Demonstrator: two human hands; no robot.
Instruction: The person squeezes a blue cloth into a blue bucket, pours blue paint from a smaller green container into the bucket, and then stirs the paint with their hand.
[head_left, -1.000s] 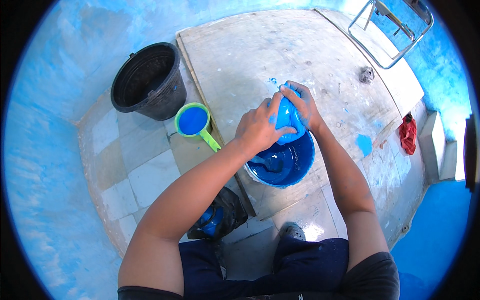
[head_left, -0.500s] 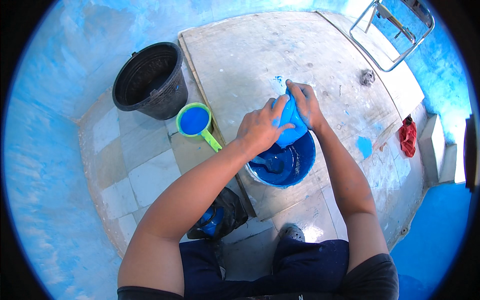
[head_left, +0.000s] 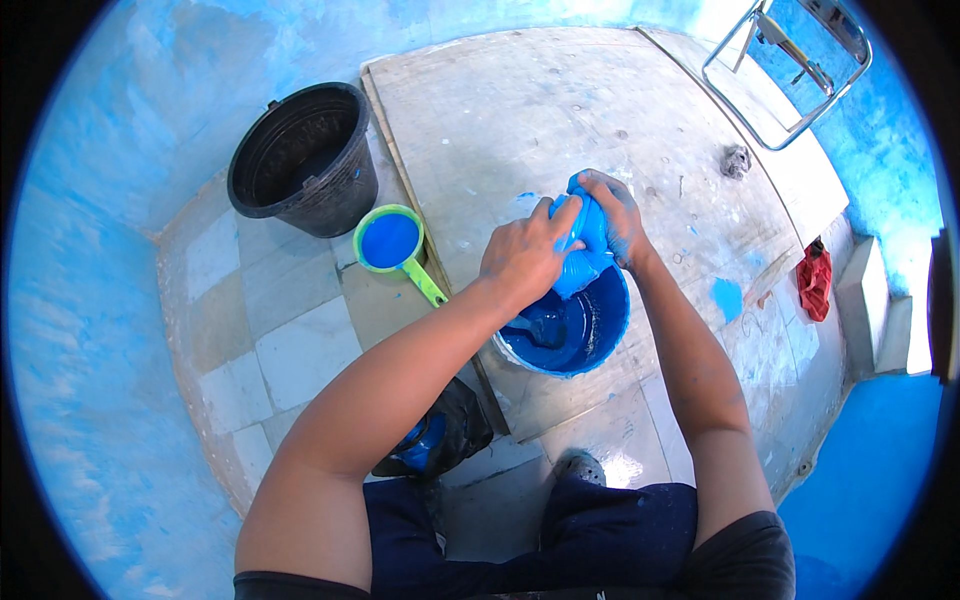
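Between both hands is a soft, glossy blue plastic bag (head_left: 578, 275), squeezed and creased over a paint bucket (head_left: 623, 320). My left hand (head_left: 522, 255) grips its left side, with blue smears on the fingers. On the other side, my right hand (head_left: 617, 213) is wrapped round the bag's upper part, the thumb at its top. Blue paint lies in the bucket beneath, and a blue-coated tool (head_left: 545, 330) rests in it; its kind is hard to make out. To the left stands a green dipper (head_left: 416, 270) filled with blue paint, its handle pointing toward me.
A large black tub (head_left: 340, 200) stands at the far left. Close to my legs sits a black plastic bag (head_left: 465, 425) with blue inside. A wooden board (head_left: 500, 110) covers much of the floor. At right are a red cloth (head_left: 814, 285), a crumpled grey wad (head_left: 735, 161) and a folding chair (head_left: 790, 140).
The blue bag has been squeezed into a more bunched, creased shape. My right hand has closed further over its top, and both hands have shifted slightly.
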